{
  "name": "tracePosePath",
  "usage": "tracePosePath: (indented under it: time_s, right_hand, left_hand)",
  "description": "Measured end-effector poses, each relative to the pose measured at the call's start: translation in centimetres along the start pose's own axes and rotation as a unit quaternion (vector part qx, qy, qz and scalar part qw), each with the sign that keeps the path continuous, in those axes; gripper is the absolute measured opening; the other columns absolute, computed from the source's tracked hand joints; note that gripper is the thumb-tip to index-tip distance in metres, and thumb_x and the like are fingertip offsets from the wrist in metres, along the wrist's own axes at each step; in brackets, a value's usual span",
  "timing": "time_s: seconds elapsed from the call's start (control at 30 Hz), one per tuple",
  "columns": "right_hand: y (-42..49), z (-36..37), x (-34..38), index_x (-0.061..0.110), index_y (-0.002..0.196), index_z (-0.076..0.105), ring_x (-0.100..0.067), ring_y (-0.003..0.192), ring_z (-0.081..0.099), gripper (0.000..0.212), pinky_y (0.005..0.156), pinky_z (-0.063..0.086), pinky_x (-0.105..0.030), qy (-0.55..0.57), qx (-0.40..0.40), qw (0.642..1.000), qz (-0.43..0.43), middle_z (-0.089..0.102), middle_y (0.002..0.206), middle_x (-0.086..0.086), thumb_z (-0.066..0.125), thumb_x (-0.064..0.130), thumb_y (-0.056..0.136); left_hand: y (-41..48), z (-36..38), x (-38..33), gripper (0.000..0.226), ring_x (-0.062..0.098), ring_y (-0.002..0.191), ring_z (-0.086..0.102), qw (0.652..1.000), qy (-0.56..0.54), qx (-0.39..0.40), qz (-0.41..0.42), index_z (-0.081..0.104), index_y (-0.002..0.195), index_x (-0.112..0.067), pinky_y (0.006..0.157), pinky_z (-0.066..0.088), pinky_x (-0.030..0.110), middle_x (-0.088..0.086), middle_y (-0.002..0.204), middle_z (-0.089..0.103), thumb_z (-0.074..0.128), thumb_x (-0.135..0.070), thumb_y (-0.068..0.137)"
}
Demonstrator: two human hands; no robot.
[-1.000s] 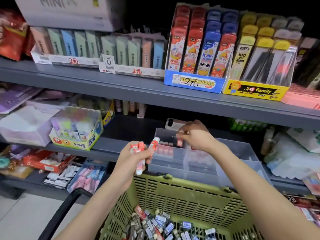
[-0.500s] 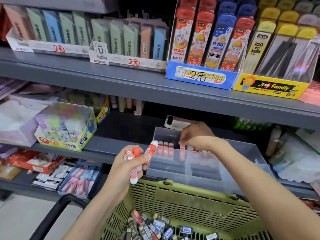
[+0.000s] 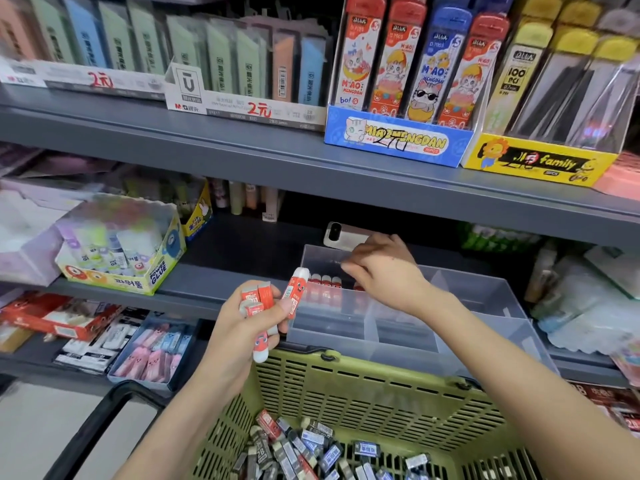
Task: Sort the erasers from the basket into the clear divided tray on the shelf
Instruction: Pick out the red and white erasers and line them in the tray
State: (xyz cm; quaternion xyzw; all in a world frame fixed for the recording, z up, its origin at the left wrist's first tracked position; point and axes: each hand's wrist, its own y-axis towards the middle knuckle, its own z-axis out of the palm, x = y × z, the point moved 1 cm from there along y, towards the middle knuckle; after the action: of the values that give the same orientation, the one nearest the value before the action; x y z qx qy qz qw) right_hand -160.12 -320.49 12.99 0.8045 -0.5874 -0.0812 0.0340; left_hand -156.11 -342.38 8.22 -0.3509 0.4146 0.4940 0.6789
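My left hand [image 3: 239, 330] grips a bunch of red-and-white erasers [image 3: 296, 289] just left of the clear divided tray [image 3: 398, 344] on the shelf. My right hand [image 3: 384, 271] hovers over the tray's back-left compartment with its fingers bent down. A row of red erasers [image 3: 325, 282] stands upright there, and one more shows red just under the hand. Whether the fingers still pinch it is hidden. Below the tray, the green basket [image 3: 346, 375] holds several grey, blue and red erasers [image 3: 304, 448].
A phone-like device [image 3: 343, 233] lies behind the tray. A glue box [image 3: 121, 251] stands to the left on the same shelf. The upper shelf edge [image 3: 277, 157] overhangs the tray. The basket's black handle [image 3: 104, 410] hangs at the lower left.
My right hand has lowered the red eraser it pinched into the back-left compartment beside the row. My left hand stays by the tray with its bunch. The camera has moved closer.
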Motion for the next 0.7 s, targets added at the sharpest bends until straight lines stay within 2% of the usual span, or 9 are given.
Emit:
tracePosePath:
  time_s: [0.03, 0.1, 0.13, 0.23, 0.37, 0.43, 0.5, 0.57, 0.7]
  right_hand:
    - [-0.2, -0.4, 0.6, 0.021, 0.111, 0.067, -0.016, 0.109, 0.052, 0.031, 0.092, 0.033, -0.027, 0.135, -0.017, 0.991, 0.018, 0.068, 0.108, 0.006, 0.044, 0.036, 0.097]
    - [-0.5, -1.4, 2.2, 0.018, 0.116, 0.065, -0.002, 0.094, 0.060, 0.027, 0.083, 0.041, -0.013, 0.406, 0.015, 0.913, 0.037, 0.069, 0.098, 0.009, 0.058, 0.028, 0.091]
    - [-0.6, -1.8, 3.0, 0.016, 0.114, 0.065, 0.004, 0.085, 0.060, 0.026, 0.078, 0.042, -0.009, 0.475, 0.034, 0.879, 0.029, 0.068, 0.092, 0.010, 0.062, 0.023, 0.089]
    - [-0.7, -2.1, 4.5, 0.019, 0.095, 0.067, 0.005, 0.074, 0.058, 0.009, 0.072, 0.043, -0.009, 0.551, 0.060, 0.833, 0.006, 0.066, 0.080, 0.013, 0.064, 0.016, 0.088]
    - [-0.4, -2.6, 3.7, 0.020, 0.081, 0.065, -0.004, 0.073, 0.061, 0.012, 0.074, 0.048, -0.016, 0.638, 0.037, 0.768, 0.054, 0.068, 0.076, 0.008, 0.066, 0.008, 0.084]
    - [-0.1, -2.7, 1.9, 0.019, 0.078, 0.064, -0.006, 0.075, 0.061, 0.014, 0.075, 0.046, -0.018, 0.599, -0.024, 0.791, 0.122, 0.068, 0.076, 0.008, 0.068, 0.007, 0.082]
    - [0.4, -2.5, -0.1, 0.016, 0.080, 0.065, -0.012, 0.080, 0.058, 0.008, 0.075, 0.042, -0.023, 0.450, -0.046, 0.873, 0.180, 0.067, 0.082, 0.002, 0.071, 0.012, 0.081]
    - [0.9, -1.8, -1.2, 0.014, 0.087, 0.069, -0.015, 0.083, 0.057, 0.008, 0.078, 0.042, -0.025, 0.303, 0.000, 0.933, 0.193, 0.068, 0.090, 0.000, 0.071, 0.020, 0.081]
    - [1.6, -0.1, -1.0, 0.022, 0.087, 0.071, -0.022, 0.100, 0.060, 0.009, 0.094, 0.044, -0.032, 0.208, 0.055, 0.955, 0.203, 0.071, 0.100, 0.001, 0.069, 0.028, 0.081]
  left_hand:
    - [0.0, 0.0, 0.0, 0.031, 0.015, 0.056, 0.054, 1.000, 0.004, 0.003, 0.004, 0.055, 0.090, -0.009, 0.040, 0.038, 0.019, 0.006, 0.065, 0.061, 0.078, -0.013, 0.069]
    - [-0.1, 0.0, -0.1, 0.031, 0.014, 0.056, 0.054, 1.000, 0.013, 0.009, 0.008, 0.055, 0.090, -0.008, 0.041, 0.038, 0.018, 0.006, 0.066, 0.062, 0.078, -0.012, 0.069]
    - [-0.1, 0.0, -0.1, 0.030, 0.013, 0.056, 0.054, 1.000, 0.015, 0.012, 0.010, 0.055, 0.090, -0.008, 0.041, 0.038, 0.018, 0.005, 0.066, 0.062, 0.076, -0.013, 0.069]
    - [-0.2, 0.0, -0.2, 0.029, 0.012, 0.056, 0.054, 0.999, 0.026, 0.025, 0.013, 0.055, 0.089, -0.008, 0.041, 0.038, 0.018, 0.005, 0.066, 0.062, 0.074, -0.016, 0.068]
    - [-0.1, 0.0, -0.2, 0.028, 0.014, 0.058, 0.056, 0.999, 0.013, 0.030, 0.013, 0.054, 0.091, -0.007, 0.042, 0.039, 0.018, 0.011, 0.074, 0.066, 0.072, -0.016, 0.072]
    - [0.0, 0.0, -0.1, 0.025, 0.015, 0.060, 0.058, 1.000, -0.002, 0.023, 0.011, 0.055, 0.090, -0.008, 0.042, 0.039, 0.018, 0.012, 0.078, 0.067, 0.071, -0.015, 0.072]
    - [0.0, 0.0, 0.0, 0.024, 0.015, 0.061, 0.058, 1.000, -0.012, 0.020, 0.006, 0.056, 0.089, -0.009, 0.041, 0.039, 0.019, 0.012, 0.079, 0.067, 0.071, -0.016, 0.072]
    - [0.0, -0.1, -0.1, 0.024, 0.014, 0.060, 0.058, 1.000, -0.015, 0.019, 0.002, 0.057, 0.089, -0.009, 0.041, 0.039, 0.019, 0.013, 0.078, 0.066, 0.072, -0.016, 0.072]
    - [0.0, -0.1, -0.1, 0.024, 0.015, 0.061, 0.058, 1.000, -0.018, 0.020, -0.001, 0.058, 0.089, -0.009, 0.042, 0.039, 0.019, 0.013, 0.077, 0.064, 0.072, -0.016, 0.071]
